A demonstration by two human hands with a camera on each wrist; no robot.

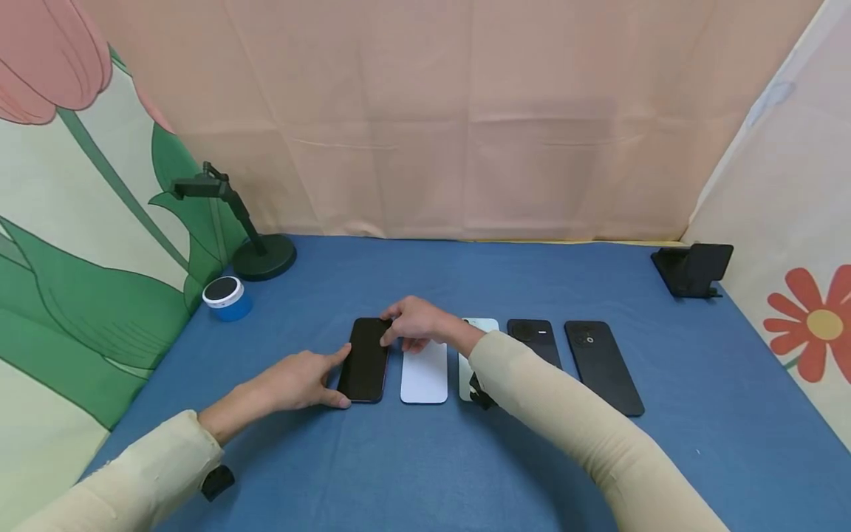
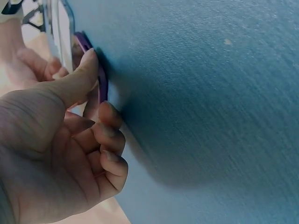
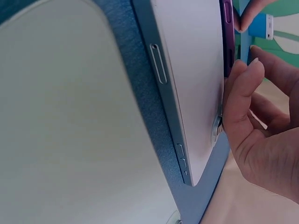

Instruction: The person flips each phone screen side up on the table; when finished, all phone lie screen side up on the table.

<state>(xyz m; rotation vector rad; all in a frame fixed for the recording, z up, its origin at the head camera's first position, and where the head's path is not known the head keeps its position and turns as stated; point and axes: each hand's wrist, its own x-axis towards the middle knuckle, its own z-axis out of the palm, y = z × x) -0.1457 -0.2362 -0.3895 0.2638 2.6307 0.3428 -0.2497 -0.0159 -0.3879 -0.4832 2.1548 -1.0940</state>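
Observation:
A smartphone [image 1: 363,360] with a dark screen and purple edges lies face up on the blue cloth, both hands at it. My left hand [image 1: 302,379] holds its left side, the thumb at the lower corner and a finger higher up. In the left wrist view the thumb presses the purple edge [image 2: 103,84]. My right hand [image 1: 420,325] holds the upper right corner, reaching over the top of a white smartphone [image 1: 424,377]. That white phone lies back up right beside the dark one, its camera bump partly hidden by the right hand in the right wrist view.
Further right lie a pale smartphone [image 1: 465,369], partly under the right sleeve, and two black smartphones [image 1: 540,340] [image 1: 601,366]. A black stand [image 1: 262,255] and a blue-and-white round device [image 1: 227,297] stand at the back left. Another black phone stand [image 1: 694,270] sits back right.

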